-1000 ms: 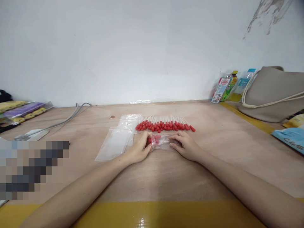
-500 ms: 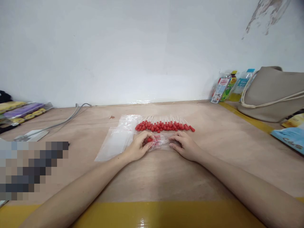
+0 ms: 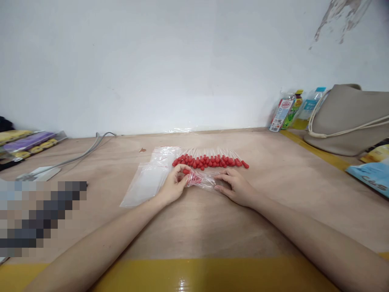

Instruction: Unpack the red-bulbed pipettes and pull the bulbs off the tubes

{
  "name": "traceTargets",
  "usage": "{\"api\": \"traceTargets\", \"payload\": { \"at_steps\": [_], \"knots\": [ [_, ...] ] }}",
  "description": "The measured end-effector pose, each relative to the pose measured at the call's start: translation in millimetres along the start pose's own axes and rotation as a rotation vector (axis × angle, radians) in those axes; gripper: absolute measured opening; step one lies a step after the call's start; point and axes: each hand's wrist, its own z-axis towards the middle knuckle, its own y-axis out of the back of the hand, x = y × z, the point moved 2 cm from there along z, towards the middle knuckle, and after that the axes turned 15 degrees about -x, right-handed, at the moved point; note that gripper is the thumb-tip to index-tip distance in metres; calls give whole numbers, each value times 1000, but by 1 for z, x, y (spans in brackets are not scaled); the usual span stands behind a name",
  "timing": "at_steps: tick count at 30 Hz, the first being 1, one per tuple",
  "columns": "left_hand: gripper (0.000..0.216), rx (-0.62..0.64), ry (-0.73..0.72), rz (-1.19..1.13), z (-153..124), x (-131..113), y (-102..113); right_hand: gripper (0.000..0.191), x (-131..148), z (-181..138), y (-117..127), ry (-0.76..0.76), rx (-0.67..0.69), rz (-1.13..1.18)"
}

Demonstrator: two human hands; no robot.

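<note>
A small clear plastic bag (image 3: 204, 179) with red-bulbed droppers inside lies on the wooden table (image 3: 273, 194) between my hands. My left hand (image 3: 172, 187) pinches the bag's left end, where the red bulbs show, and lifts it slightly. My right hand (image 3: 235, 187) is curled over the bag's right end and presses it to the table. Just behind the bag lies a row of several loose droppers with red bulbs (image 3: 211, 161).
A stack of empty clear bags (image 3: 147, 182) lies to the left of my left hand. A grey cable (image 3: 82, 155) and coloured packets (image 3: 28, 142) sit at far left. Bottles (image 3: 291, 109) and a beige bag (image 3: 349, 119) stand at the right. Yellow tape (image 3: 194, 273) edges the table front.
My left hand has shifted up and left a little, lifting the bag's left end off the table. My right hand stays on the bag's other end.
</note>
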Motion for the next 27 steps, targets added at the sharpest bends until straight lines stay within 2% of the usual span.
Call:
{"api": "traceTargets", "payload": {
  "at_steps": [3, 7, 13, 18, 23, 27],
  "knots": [
    [14, 29, -67, 55, -1, -1, 1, 27, 1, 0, 0, -1, 2, -1],
    [18, 131, -142, 171, -7, -7, 3, 24, 0, 0, 1, 5, -7, -13],
    [33, 360, -21, 2, -16, -16, -1, 31, -2, 0, 2, -9, -39, -18],
    [36, 313, -17, -3, -12, -13, 0, 39, -8, 3, 6, -33, 51, 27],
    [32, 293, 78, -139, -4, -8, 1, 43, -17, 7, 11, -41, 144, 74],
    [25, 206, 111, -99, 0, -8, 3, 45, -21, 8, 14, -74, 181, 109]
  ]
}}
